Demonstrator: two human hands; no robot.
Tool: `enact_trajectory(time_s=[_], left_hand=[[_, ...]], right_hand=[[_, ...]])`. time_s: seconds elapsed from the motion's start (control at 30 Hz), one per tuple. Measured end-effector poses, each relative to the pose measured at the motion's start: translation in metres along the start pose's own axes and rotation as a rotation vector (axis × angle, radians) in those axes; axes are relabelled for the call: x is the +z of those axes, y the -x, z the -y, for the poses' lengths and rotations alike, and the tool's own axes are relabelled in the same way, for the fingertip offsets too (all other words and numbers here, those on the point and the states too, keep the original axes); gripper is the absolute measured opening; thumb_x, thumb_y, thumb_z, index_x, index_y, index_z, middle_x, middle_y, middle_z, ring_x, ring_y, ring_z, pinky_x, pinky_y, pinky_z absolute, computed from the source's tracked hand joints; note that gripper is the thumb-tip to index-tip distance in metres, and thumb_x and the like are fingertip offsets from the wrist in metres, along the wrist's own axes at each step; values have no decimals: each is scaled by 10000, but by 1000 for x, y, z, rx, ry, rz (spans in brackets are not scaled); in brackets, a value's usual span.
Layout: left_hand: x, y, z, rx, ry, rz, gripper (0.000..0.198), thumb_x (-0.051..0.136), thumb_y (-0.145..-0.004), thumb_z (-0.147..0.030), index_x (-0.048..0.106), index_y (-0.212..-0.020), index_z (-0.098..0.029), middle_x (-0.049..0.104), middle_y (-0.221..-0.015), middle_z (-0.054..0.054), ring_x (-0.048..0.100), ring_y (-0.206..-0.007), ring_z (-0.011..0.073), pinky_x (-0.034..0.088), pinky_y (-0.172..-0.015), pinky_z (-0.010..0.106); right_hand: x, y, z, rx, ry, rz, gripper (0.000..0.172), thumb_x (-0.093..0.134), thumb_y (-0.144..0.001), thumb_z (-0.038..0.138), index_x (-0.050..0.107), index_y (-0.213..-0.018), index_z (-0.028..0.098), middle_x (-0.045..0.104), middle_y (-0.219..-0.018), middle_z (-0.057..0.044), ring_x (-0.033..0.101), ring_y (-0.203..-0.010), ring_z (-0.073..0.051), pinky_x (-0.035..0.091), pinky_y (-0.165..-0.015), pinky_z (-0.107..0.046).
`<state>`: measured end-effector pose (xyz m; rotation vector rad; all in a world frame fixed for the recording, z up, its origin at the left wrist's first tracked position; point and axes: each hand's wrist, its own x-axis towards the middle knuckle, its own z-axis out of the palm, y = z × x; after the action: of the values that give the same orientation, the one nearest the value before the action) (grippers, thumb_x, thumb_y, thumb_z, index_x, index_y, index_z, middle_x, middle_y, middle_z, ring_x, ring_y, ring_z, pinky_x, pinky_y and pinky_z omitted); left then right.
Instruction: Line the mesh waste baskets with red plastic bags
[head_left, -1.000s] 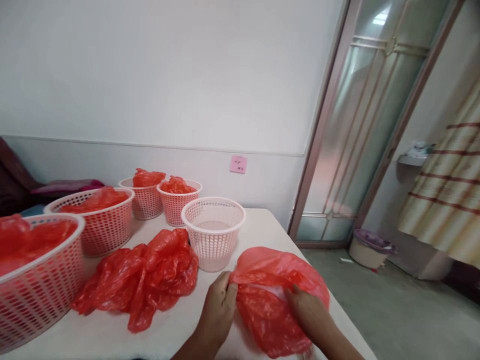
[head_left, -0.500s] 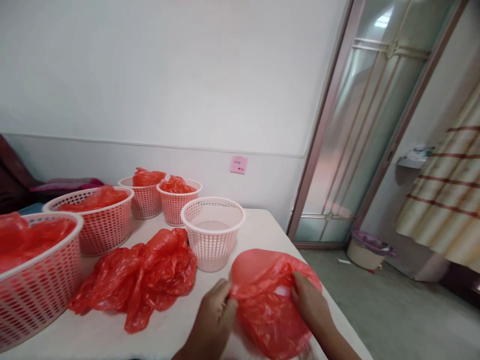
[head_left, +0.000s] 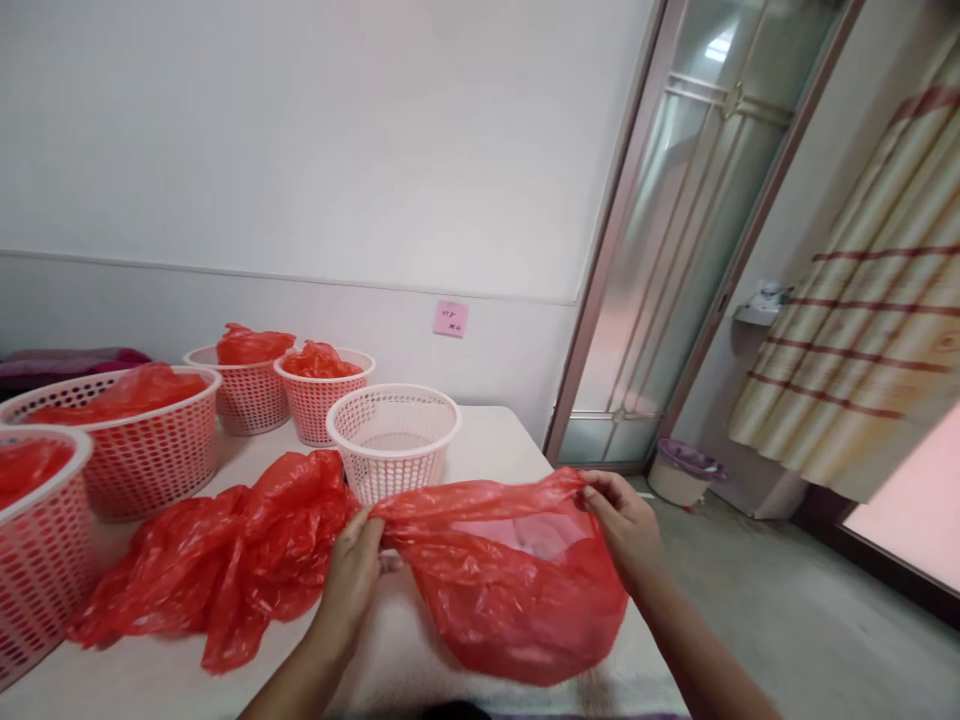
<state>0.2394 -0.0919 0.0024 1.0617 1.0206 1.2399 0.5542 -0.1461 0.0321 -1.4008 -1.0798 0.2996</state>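
A red plastic bag (head_left: 525,600) is stretched sideways over the near right part of the table. At its left corner, my left hand (head_left: 352,565) pinches the gathered rim. My right hand (head_left: 622,520) grips the opposite end of the rim, higher up. Between the hands the mouth gapes, and a pale pinkish area shows through it; I cannot make out what that is. Just behind the bag stands a white perforated plastic basket (head_left: 394,425) without a liner. A crumpled heap of red plastic bags (head_left: 255,540) lies left of my left hand.
Several perforated baskets with red bags in them stand at the left, including a large basket (head_left: 157,440) and a small basket (head_left: 322,400). A pink note (head_left: 451,318) is on the wall. On the floor at right stands a lined bin (head_left: 679,478), near a curtain (head_left: 862,330).
My hands have moved apart, the left one leftwards and the right one upwards. The bag's rim is now pulled wide between them. The view has turned rightwards.
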Motion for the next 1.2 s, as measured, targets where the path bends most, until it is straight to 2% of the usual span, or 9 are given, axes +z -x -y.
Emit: enact_trajectory(time_s=[0.13,0.27,0.37,0.43,0.53,0.7,0.83,1.07,1.2], left_hand=[[-8,-9,-9,56,-29,-29,284,602,-813,-482,564,-814,-200,552,-660,-64,521,-553,85,458,-515,185],[-10,-7,-15,93,-90,1,331,644,-791,-503,541,-726,-194,521,-549,-74,486,-482,73,407,-466,165],[-9,0,-19,98,-133,20,335,638,-781,-516,566,-755,-190,520,-484,-72,483,-448,83,405,-448,170],[-8,3,-22,75,-143,23,317,642,-772,-490,594,-849,-187,582,-535,-57,528,-464,95,438,-460,183],[-4,6,-25,20,-69,27,347,674,-749,-410,607,-1008,-190,686,-734,-20,607,-548,105,499,-522,205],[5,10,-29,-47,202,26,386,737,-704,-359,600,-1013,-173,693,-857,-7,642,-701,103,547,-645,219],[26,20,-26,-69,227,32,425,754,-682,-355,573,-1022,-178,664,-776,-22,621,-644,106,517,-584,214],[78,63,0,-113,61,381,207,622,-708,-292,572,-885,-199,588,-733,-20,563,-620,133,489,-602,277],[62,66,1,75,-99,537,274,591,-774,-332,638,-997,-181,654,-932,79,634,-905,228,519,-834,365]], right_hand=[[-13,9,-22,-310,571,36,619,575,-802,432,473,-1347,157,555,-1341,-185,523,-1230,-338,422,-1028,-542],[-34,9,-46,-229,881,-9,709,539,-819,442,364,-1437,143,501,-1385,-207,467,-1267,-379,426,-1010,-556],[-46,3,-57,-53,722,-77,753,567,-742,452,390,-1385,103,567,-1279,-209,524,-1180,-366,458,-959,-515],[-49,2,-58,182,473,-70,672,587,-672,420,488,-1264,118,664,-945,-121,622,-845,-304,509,-719,-439],[-46,7,-50,366,143,30,359,561,-648,369,584,-946,171,493,-534,54,455,-474,-161,368,-486,-297],[-32,23,-19,278,-69,32,296,583,-732,445,582,-879,188,535,-647,41,496,-568,-135,430,-558,-280],[-7,49,9,102,1,252,293,573,-783,473,608,-787,183,560,-660,8,526,-626,-167,447,-603,-306],[52,114,29,-10,148,656,398,694,-623,298,634,-1004,202,680,-1066,-89,613,-973,-263,505,-892,-396],[50,105,16,87,66,431,181,624,-675,378,573,-628,212,664,-690,-56,603,-685,-235,522,-698,-382]])
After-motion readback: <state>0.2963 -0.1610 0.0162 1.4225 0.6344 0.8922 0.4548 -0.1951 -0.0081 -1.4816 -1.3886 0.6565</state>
